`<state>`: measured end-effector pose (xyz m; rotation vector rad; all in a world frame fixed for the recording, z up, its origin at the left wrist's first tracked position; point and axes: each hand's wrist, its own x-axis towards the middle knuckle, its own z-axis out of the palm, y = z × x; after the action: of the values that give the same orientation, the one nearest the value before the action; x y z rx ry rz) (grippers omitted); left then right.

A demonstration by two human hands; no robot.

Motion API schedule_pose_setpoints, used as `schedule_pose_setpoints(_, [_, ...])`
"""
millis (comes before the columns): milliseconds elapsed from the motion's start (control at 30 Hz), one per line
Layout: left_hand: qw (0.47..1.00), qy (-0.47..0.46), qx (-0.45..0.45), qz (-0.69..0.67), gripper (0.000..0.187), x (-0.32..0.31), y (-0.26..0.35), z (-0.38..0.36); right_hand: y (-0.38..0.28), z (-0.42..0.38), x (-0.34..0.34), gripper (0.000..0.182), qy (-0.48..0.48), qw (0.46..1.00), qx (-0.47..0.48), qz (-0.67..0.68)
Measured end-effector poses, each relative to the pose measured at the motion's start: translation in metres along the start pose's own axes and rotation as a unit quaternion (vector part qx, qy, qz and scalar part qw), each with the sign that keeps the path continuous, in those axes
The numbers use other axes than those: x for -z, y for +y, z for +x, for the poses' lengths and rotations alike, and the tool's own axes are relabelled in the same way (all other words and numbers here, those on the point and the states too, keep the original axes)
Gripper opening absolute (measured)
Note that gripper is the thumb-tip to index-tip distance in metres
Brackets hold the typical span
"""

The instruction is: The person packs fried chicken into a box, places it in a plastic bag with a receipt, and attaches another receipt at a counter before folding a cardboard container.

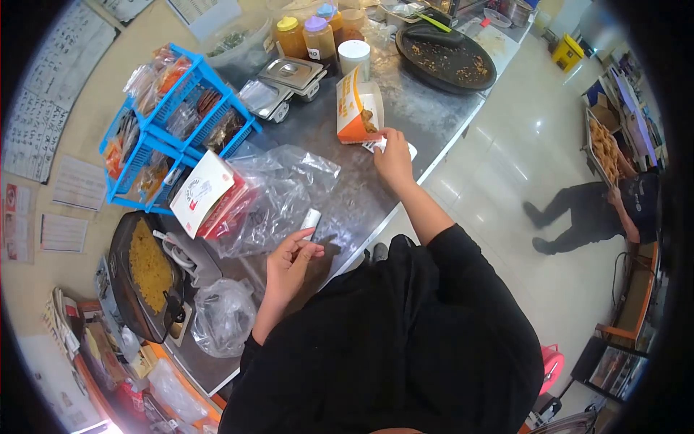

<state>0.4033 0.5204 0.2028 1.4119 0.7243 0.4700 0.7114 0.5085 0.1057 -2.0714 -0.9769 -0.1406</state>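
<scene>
Left hand (288,262): near the table's front edge, fingers curled around a small white roll (310,219), which sticks up out of the grip.
Knotted bag (223,315): a clear plastic bag on the near left part of the table (434,119), just left of the left wrist and apart from it.
Fryer pan (144,275): left of the knotted bag, filled with yellow crumbs, close to the wall.
Loose plastic bags (285,192): a crumpled clear heap just beyond the left hand, touching the red and white boxes (208,195) on its left.
Open room, near: a strip of bare steel between the heap and the front edge, running right toward the other hand.
Right hand (394,155): farther along the same front edge, fingers pinched on a white paper slip (376,146) that lies by the edge.
Orange carton (356,107): stands open just beyond the right hand, fried food showing inside; the paper slip lies at its base.
Blue rack (173,116): far left, tiered, stuffed with packets.
Steel tins (289,76): lidded, between the rack and the carton.
White cup (353,54): beyond the carton, beside sauce bottles (307,36).
Round tray (444,61): dark, crumb-strewn, at the far right corner, its rim near the table edge.
Floor (520,159): wide and glossy to the right of the table; another person (600,210) sits well apart by a rack.
</scene>
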Motion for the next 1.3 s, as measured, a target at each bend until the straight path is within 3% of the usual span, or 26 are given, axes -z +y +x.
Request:
schedule_pose_setpoints(33, [1.0,0.01,-0.014,0.025,0.031,-0.008,0.003,0.011,0.005,0.009,-0.004,0.037,-0.048,0.995,-0.083,-0.04])
schedule_pose_setpoints(133, [0.99,0.046,-0.052,0.126,0.028,-0.026,0.011,0.048,0.022,0.02,-0.008,0.037,-0.043,0.99,-0.117,-0.068])
schedule_pose_setpoints(200, [0.968,0.073,-0.068,0.229,0.028,-0.035,0.015,0.08,0.044,0.022,-0.011,0.039,-0.069,0.985,-0.108,-0.112])
schedule_pose_setpoints(333, [0.954,0.107,-0.093,0.266,0.047,-0.063,0.026,0.153,0.068,0.018,-0.004,0.041,-0.14,0.978,-0.061,-0.139])
schedule_pose_setpoints(433, [0.874,0.159,-0.163,0.429,0.066,-0.084,0.011,0.211,0.076,0.011,-0.002,0.044,-0.174,0.979,-0.044,-0.099])
schedule_pose_setpoints(533, [0.88,0.159,-0.127,0.43,0.077,-0.111,0.024,0.245,0.087,0.007,-0.005,0.042,-0.159,0.986,-0.033,-0.034])
schedule_pose_setpoints(633, [0.866,0.195,-0.137,0.439,0.063,-0.115,0.012,0.273,0.094,0.018,-0.004,0.038,-0.178,0.982,-0.064,0.012])
schedule_pose_setpoints(700, [0.879,0.169,-0.132,0.426,0.051,-0.108,0.006,0.283,0.09,0.026,0.001,0.028,-0.203,0.972,-0.11,0.05])
schedule_pose_setpoints(833, [0.896,0.148,-0.076,0.413,0.033,-0.089,0.006,0.287,0.104,0.033,-0.006,0.022,-0.289,0.946,-0.098,0.111])
schedule_pose_setpoints(1000, [0.969,0.146,-0.05,0.194,0.03,-0.052,-0.022,0.283,0.12,0.029,-0.006,0.038,-0.395,0.886,-0.105,0.217])
schedule_pose_setpoints(1033, [0.974,0.152,-0.037,0.165,0.03,-0.051,-0.022,0.277,0.114,0.035,0.011,0.041,-0.458,0.861,-0.132,0.18])
schedule_pose_setpoints(1133, [0.977,0.178,0.008,0.118,0.031,-0.042,-0.024,0.26,0.119,0.042,0.048,0.032,-0.502,0.85,-0.111,0.112])
schedule_pose_setpoints(1200, [0.978,0.189,0.017,0.084,0.033,-0.034,-0.034,0.254,0.135,0.039,0.064,0.021,-0.451,0.852,-0.173,0.202])
schedule_pose_setpoints(1233, [0.979,0.184,0.015,0.08,0.034,-0.034,-0.035,0.251,0.134,0.045,0.074,0.014,-0.455,0.861,-0.181,0.136])
schedule_pose_setpoints(1300, [0.983,0.169,0.014,0.074,0.036,-0.041,-0.034,0.245,0.105,0.068,0.096,0.017,-0.496,0.828,-0.12,0.231])
